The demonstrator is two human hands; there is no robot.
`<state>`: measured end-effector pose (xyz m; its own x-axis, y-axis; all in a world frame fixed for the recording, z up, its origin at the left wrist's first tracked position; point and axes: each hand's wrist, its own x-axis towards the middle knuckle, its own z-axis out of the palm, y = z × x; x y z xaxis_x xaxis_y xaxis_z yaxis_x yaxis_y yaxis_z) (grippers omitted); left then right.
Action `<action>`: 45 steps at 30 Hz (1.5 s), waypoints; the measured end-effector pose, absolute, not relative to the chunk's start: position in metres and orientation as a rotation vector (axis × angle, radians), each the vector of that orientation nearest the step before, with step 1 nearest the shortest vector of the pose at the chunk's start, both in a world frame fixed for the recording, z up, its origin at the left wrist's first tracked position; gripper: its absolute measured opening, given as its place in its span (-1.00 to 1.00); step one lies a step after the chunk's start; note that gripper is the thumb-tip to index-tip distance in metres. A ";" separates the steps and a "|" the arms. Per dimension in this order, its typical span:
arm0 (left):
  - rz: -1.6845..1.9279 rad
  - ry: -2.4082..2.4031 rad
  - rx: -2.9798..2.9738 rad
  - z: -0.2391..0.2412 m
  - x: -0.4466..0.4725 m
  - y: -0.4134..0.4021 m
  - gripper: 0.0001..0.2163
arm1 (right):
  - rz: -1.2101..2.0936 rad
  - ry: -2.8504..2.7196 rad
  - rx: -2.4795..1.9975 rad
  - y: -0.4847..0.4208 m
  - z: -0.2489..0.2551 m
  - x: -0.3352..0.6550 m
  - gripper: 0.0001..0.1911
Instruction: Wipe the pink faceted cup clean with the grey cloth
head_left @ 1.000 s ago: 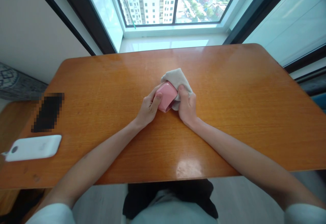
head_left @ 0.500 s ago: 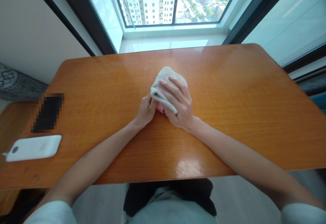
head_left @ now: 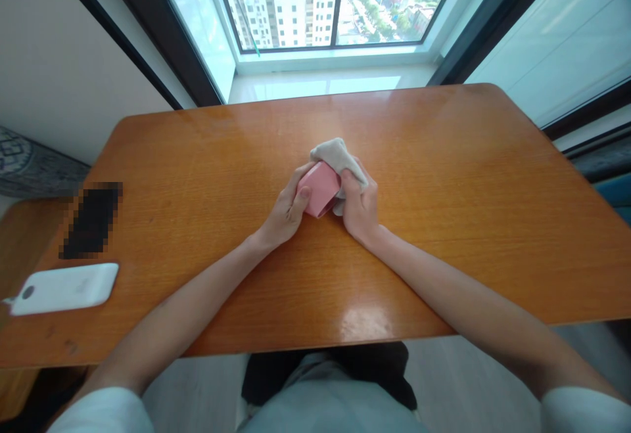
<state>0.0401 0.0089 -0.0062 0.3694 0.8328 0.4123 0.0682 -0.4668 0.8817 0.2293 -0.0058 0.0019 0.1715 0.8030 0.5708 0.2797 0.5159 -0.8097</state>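
A small pink box-like object (head_left: 319, 188) with angular sides is held above the middle of the table (head_left: 221, 183). My left hand (head_left: 288, 206) is closed around its left side, thumb on the near face. A pale grey-white cloth (head_left: 334, 154) is bunched in my right hand (head_left: 362, 203), which grips it against the far and right sides of the pink object. The fingers of my right hand are partly hidden behind the cloth. What kind of object the pink thing is, I cannot make out.
At the table's left side lies a white device (head_left: 66, 288) with a cord at its end. Above it is a dark pixelated rectangle (head_left: 91, 221). Beyond the table's far edge is a window (head_left: 335, 6). A patterned grey fabric item (head_left: 39, 163) stands off the left edge.
My right hand has swung from over the top of the pink object to its right side, taking the cloth along. The pink object, mostly covered before, now shows its face.
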 end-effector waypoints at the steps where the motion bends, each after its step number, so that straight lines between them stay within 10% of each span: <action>1: 1.147 0.762 1.807 -0.008 0.040 0.009 -0.37 | 0.369 -1.497 -0.949 -0.006 0.004 0.234 -0.54; 11: 1.137 0.812 1.641 -0.019 0.029 0.006 -0.40 | 0.024 -2.059 -0.757 -0.008 0.019 0.244 -0.49; 22: 1.128 0.573 1.534 -0.001 0.034 0.004 -0.44 | 0.768 -1.147 -1.170 -0.009 0.003 0.222 -0.40; 30: 1.151 0.726 1.483 -0.014 0.032 0.009 -0.50 | -0.011 -1.950 -0.748 -0.013 0.013 0.238 -0.58; 37: 1.058 0.803 1.673 0.004 0.033 0.002 -0.48 | 0.487 -1.316 -1.184 -0.006 0.000 0.233 -0.36; 45: 1.135 0.784 1.638 -0.007 0.033 0.004 -0.52 | 0.097 -1.865 -0.822 -0.011 0.013 0.239 -0.61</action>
<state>0.0325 0.0038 -0.0071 0.3607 0.8773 0.3167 -0.0145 -0.3342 0.9424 0.2391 -0.0107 0.0132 -0.2167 0.5771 0.7874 0.4923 0.7611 -0.4223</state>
